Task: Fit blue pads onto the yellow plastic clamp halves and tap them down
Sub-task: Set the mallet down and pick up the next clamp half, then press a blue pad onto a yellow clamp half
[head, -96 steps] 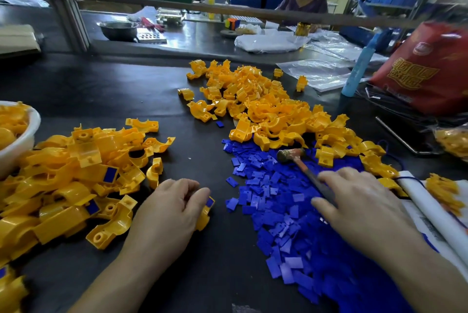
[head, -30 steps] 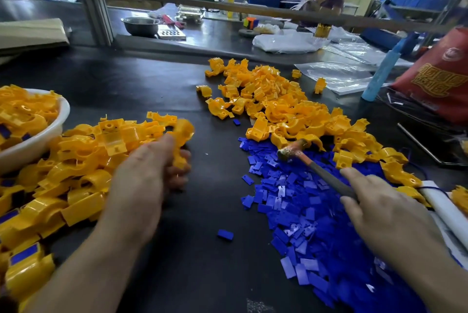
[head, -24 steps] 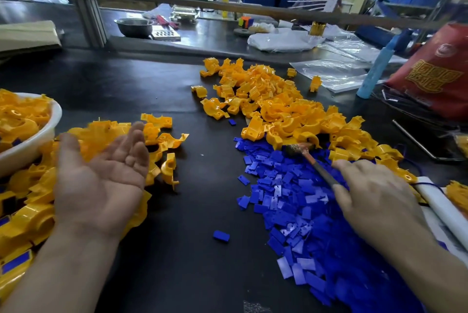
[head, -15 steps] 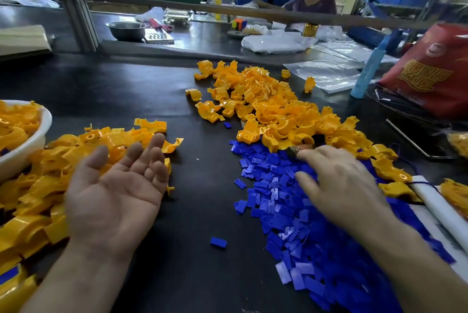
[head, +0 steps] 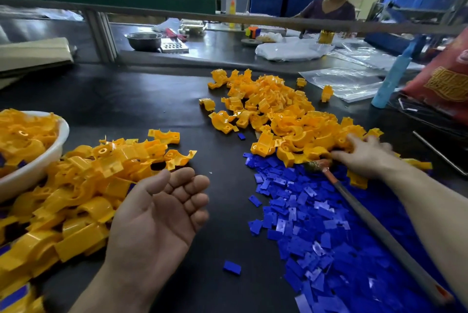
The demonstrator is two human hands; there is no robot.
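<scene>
**Reaching for a fresh clamp half, with loose parts on every side**

The biggest risk is on the tabletop [head: 131, 100] itself, where the far heap of bare yellow clamp halves [head: 278, 115] runs straight into the spread of blue pads [head: 316, 224]. The right hand [head: 364, 158] is reaching into the near edge of that heap, fingers spread; whether it has closed on a piece I cannot tell, as the fingertips are blurred among the parts. A careless rake there would likely drag clamp halves down over the pads, or push pads under the heap.

The near-left pile of clamp halves [head: 83, 186], several of them showing blue pads already in place, lies close to the left hand [head: 162, 214]. That hand is open, palm up and empty, so a new piece dropped into it from too high could bounce off into the fitted pile and get mixed in unpadded.

The hammer [head: 374, 224] lies loose across the pads, head near the right hand. An arm sweep could roll it and scatter pads.

One stray pad [head: 231, 267] sits alone near the front edge and could easily be brushed off.

The white bowl [head: 38, 163] at left is heaped above its rim with yellow clamp halves, a few showing blue; more could spill out. The far metal bowl [head: 144, 40] hides its contents.
</scene>
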